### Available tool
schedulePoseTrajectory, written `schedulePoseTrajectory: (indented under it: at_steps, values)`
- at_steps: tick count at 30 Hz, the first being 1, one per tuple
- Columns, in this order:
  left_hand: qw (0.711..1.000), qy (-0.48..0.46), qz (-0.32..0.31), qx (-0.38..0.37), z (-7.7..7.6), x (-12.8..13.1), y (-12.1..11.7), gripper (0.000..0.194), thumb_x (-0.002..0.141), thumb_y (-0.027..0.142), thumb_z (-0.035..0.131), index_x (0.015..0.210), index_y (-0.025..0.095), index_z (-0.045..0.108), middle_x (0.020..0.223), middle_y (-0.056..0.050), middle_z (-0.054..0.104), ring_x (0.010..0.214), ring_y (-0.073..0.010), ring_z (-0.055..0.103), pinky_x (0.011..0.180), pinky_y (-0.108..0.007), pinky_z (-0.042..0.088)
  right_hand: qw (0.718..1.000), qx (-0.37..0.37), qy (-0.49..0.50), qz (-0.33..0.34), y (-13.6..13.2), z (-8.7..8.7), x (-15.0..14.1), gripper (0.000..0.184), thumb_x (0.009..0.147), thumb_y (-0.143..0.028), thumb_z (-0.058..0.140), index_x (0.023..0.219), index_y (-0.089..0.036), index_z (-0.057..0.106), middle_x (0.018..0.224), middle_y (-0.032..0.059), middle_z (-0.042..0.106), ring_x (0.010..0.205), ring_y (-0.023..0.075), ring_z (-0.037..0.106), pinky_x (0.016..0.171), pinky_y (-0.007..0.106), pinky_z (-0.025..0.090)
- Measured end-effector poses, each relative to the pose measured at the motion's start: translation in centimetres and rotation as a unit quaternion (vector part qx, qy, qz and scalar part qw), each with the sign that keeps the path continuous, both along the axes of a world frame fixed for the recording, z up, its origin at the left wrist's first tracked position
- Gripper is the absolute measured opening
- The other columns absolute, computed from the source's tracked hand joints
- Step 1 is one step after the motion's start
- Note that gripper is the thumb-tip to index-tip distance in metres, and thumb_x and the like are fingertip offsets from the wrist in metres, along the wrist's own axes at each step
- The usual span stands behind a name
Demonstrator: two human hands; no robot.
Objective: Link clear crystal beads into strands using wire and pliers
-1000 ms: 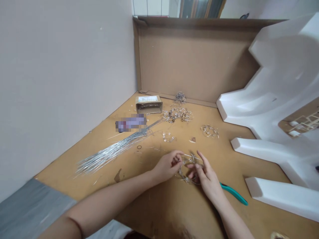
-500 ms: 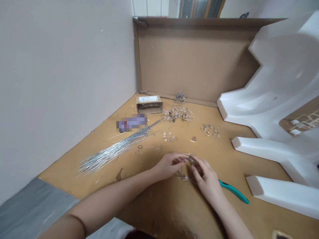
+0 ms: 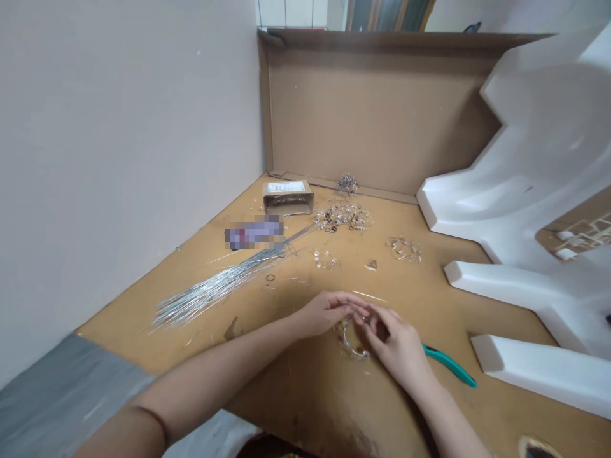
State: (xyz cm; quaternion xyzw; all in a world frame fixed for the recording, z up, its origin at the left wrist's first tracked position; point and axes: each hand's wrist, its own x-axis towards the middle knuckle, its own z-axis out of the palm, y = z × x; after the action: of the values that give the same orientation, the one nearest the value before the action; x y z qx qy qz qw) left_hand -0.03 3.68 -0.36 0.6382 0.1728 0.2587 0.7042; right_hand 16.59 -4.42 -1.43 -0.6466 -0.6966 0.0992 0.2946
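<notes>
Just above the board, my left hand (image 3: 329,313) and my right hand (image 3: 395,337) meet, fingertips pinched together. Between them is a curved wire strand with clear beads (image 3: 351,347), hanging in a loop below the fingers. Its upper part is hidden behind the fingertips. Close to my right wrist lies a tool with a teal handle (image 3: 451,364), its head covered by the hand. A thin straight wire (image 3: 370,296) rests on the board just beyond my fingers.
A bundle of silver wires (image 3: 219,286) lies to the left, near a pixelated purple packet (image 3: 255,231). Behind stand a small open cardboard box (image 3: 288,197) and a pile of beaded pieces (image 3: 342,216). Another beaded ring (image 3: 404,248) lies right of these. White foam (image 3: 525,375) borders the right side.
The beaded strand has turned in my fingers, its loop now hanging lower and more visible. The thin wire beyond my hands now shows clearly on the board.
</notes>
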Motion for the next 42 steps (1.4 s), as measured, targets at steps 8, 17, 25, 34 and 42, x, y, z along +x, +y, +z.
schedulePoseTrajectory:
  at_steps: [8,17,25,34,42]
  values:
    - [0.987,0.024,0.092,0.132,0.4,-0.6,0.4,0.026,0.087,0.031,0.043,0.096,0.014,0.06,0.093,-0.008,0.061,0.089,-0.0165,0.058,0.084,-0.032,0.044,0.96,-0.114,0.254,-0.03,0.2,0.1,-0.2,0.028,0.077,-0.047,0.053,0.076,-0.019,0.059,0.045,-0.0068,0.037,0.044,0.009,0.035,0.046,0.022,0.031]
    - [0.921,0.193,0.195,0.277,-0.3,-0.6,0.6,0.02,0.081,0.033,0.051,0.08,0.016,0.061,0.073,0.0,0.056,0.062,-0.0095,0.049,0.058,-0.02,0.04,0.934,-0.119,0.333,-0.042,0.3,0.4,0.2,0.034,0.08,-0.054,0.046,0.078,-0.02,0.051,0.045,-0.0065,0.043,0.042,0.0101,0.04,0.045,0.022,0.034]
    - [0.884,0.188,0.084,0.419,-0.1,-0.3,-0.3,0.02,0.086,0.024,0.044,0.087,0.019,0.063,0.08,-0.002,0.062,0.072,-0.0121,0.054,0.068,-0.022,0.04,0.97,-0.128,0.202,-0.042,0.1,0.2,0.1,0.037,0.076,-0.046,0.053,0.104,-0.023,0.06,0.046,-0.0051,0.053,0.036,0.0112,0.044,0.043,0.024,0.039]
    - [0.942,0.11,0.098,0.302,0.9,-0.5,-0.3,0.024,0.084,0.022,0.044,0.101,0.015,0.06,0.092,-0.007,0.062,0.083,-0.0139,0.057,0.076,-0.024,0.045,0.984,-0.094,0.133,-0.078,0.0,0.8,0.7,0.033,0.079,-0.048,0.048,0.092,-0.026,0.069,0.043,-0.0025,0.056,0.042,0.0156,0.053,0.052,0.029,0.045]
    - [0.945,0.124,-0.024,0.302,1.7,-1.7,-0.8,0.084,0.071,0.035,0.063,0.14,0.02,0.017,0.145,-0.011,0.022,0.133,-0.0272,0.02,0.108,-0.044,0.02,0.907,-0.134,0.368,-0.157,0.3,1.5,1.3,0.052,0.068,-0.057,0.058,0.096,-0.014,0.066,0.039,-0.005,0.048,0.029,0.008,0.038,0.032,0.021,0.03]
